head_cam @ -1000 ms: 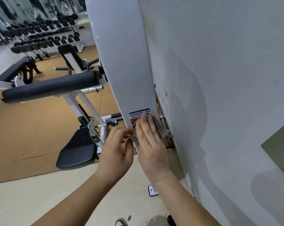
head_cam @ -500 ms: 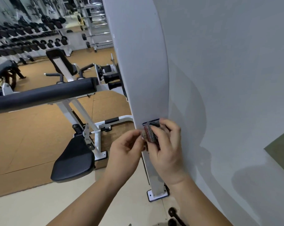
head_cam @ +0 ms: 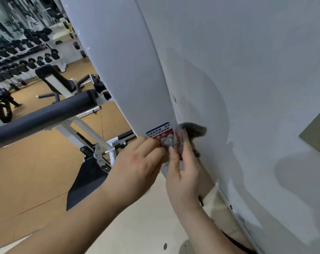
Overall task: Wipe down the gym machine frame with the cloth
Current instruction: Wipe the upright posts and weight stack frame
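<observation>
The cloth [head_cam: 192,130], grey with reddish flecks and bunched, lies against the right edge of the white frame [head_cam: 122,79], beside the label [head_cam: 158,132] and near the wall [head_cam: 247,88]. The right hand [head_cam: 183,180] grips it, thumb up. The left hand's [head_cam: 135,173] fingertips reach its near end; I cannot tell if they pinch it.

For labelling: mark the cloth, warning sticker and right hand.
cloth [head_cam: 194,130], head view, grey bunched part.
warning sticker [head_cam: 158,132], head view, printed text band.
right hand [head_cam: 183,173], head view, back of hand.
</observation>
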Demonstrator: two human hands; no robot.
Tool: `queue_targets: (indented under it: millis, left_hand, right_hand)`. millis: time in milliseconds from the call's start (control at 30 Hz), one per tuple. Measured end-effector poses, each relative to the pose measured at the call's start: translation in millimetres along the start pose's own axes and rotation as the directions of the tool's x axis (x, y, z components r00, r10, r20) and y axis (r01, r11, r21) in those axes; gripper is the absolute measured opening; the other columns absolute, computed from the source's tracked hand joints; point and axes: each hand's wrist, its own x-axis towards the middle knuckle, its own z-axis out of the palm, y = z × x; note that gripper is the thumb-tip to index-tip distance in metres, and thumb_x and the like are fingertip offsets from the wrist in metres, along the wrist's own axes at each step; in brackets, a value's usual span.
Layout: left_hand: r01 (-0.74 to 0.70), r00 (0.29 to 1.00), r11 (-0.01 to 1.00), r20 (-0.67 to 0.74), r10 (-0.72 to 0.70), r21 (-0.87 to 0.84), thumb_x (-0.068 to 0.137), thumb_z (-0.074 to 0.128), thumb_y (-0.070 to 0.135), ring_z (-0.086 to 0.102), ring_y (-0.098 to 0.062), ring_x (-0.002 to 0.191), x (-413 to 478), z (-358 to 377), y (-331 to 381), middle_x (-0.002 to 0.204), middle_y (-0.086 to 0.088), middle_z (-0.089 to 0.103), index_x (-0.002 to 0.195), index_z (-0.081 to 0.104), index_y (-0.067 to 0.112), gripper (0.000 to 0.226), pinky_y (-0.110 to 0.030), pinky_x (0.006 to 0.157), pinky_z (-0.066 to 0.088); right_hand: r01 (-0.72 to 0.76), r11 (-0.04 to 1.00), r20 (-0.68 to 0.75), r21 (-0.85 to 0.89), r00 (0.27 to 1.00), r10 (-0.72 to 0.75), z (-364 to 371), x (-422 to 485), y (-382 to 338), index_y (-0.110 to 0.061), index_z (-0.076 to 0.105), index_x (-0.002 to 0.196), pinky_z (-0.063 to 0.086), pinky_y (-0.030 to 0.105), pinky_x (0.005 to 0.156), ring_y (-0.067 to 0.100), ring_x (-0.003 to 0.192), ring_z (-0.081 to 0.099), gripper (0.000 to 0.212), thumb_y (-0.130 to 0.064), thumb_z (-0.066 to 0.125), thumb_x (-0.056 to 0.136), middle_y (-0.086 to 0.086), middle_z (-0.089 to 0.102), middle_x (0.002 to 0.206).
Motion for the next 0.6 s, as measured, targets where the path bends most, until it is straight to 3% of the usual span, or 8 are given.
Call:
queue_targets:
  millis: [67,167,233,333,400,467,600]
  left_hand:
    - [0.042,0.999,0.999,-0.01,-0.042,-0.002,0.098,0.064,0.013,0.055,-0.024,0.076,-11,-1,-12,0.087,-0.005,0.061,0.087,0.067,0.008,0.013,-0.038,0.067,0.052]
    - [0.133,0.991,0.991,-0.023,-0.133,-0.022,0.096,0.063,0.015,0.055,-0.019,0.074,-26,-6,-31,0.087,0.0,0.06,0.09,0.068,0.01,0.009,-0.033,0.06,0.049]
    - [0.123,0.992,0.991,-0.034,-0.125,-0.053,0.096,0.064,0.014,0.059,-0.021,0.077,-29,-12,-40,0.09,-0.003,0.063,0.096,0.071,0.008,0.009,-0.028,0.064,0.047]
    - [0.07,0.994,0.994,-0.075,-0.077,-0.088,0.094,0.065,0.006,0.059,-0.025,0.078,-28,-24,-53,0.091,-0.008,0.063,0.099,0.071,0.003,0.008,-0.023,0.071,0.044]
    - [0.036,0.995,0.993,-0.093,-0.046,-0.112,0.094,0.065,0.005,0.058,-0.027,0.077,-24,-30,-61,0.09,-0.009,0.062,0.098,0.07,0.002,0.007,-0.032,0.068,0.05]
    - [0.011,0.995,0.99,-0.098,-0.025,-0.139,0.093,0.065,0.005,0.058,-0.028,0.075,-23,-34,-67,0.088,-0.009,0.061,0.097,0.07,0.003,0.006,-0.041,0.064,0.05]
    - [-0.081,0.995,0.99,-0.06,0.074,-0.119,0.094,0.064,0.009,0.058,-0.028,0.075,-24,-25,-81,0.086,-0.006,0.061,0.095,0.07,0.006,0.007,-0.039,0.063,0.047]
  right_hand:
    - [0.144,0.984,0.112,-0.107,0.985,-0.132,27,-4,9,-0.007,0.036,0.157,0.028,0.043,0.126,0.027,0.158,0.023,0.051,-0.025,0.041,0.11,0.009,0.026,0.169]
    - [0.257,0.919,0.191,-0.3,0.96,-0.206,37,-7,35,-0.007,0.028,0.159,0.022,0.062,0.123,0.035,0.16,0.006,0.058,-0.042,0.031,0.112,0.009,0.005,0.173]
    - [0.294,0.899,0.218,-0.323,0.948,-0.231,32,-6,39,-0.008,0.025,0.159,0.019,0.065,0.123,0.036,0.16,0.002,0.063,-0.048,0.021,0.111,0.011,0.003,0.173]
    - [0.433,0.846,0.244,-0.312,0.897,-0.369,34,10,7,-0.008,0.028,0.158,0.018,0.064,0.124,0.036,0.16,0.008,0.058,-0.042,0.018,0.112,0.012,0.01,0.171]
    - [0.528,0.772,0.212,-0.353,0.849,-0.484,46,32,-11,-0.007,0.031,0.156,0.019,0.061,0.125,0.036,0.159,0.013,0.053,-0.036,0.022,0.112,0.012,0.016,0.168]
    - [0.492,0.771,0.131,-0.405,0.865,-0.484,60,34,-9,-0.009,0.03,0.158,0.019,0.06,0.126,0.037,0.159,0.013,0.052,-0.033,0.027,0.113,0.012,0.019,0.168]
    - [0.279,0.83,0.021,-0.482,0.951,-0.308,71,-15,50,-0.027,0.027,0.16,0.028,0.059,0.122,0.037,0.158,0.017,0.05,-0.035,0.034,0.111,0.015,0.013,0.171]
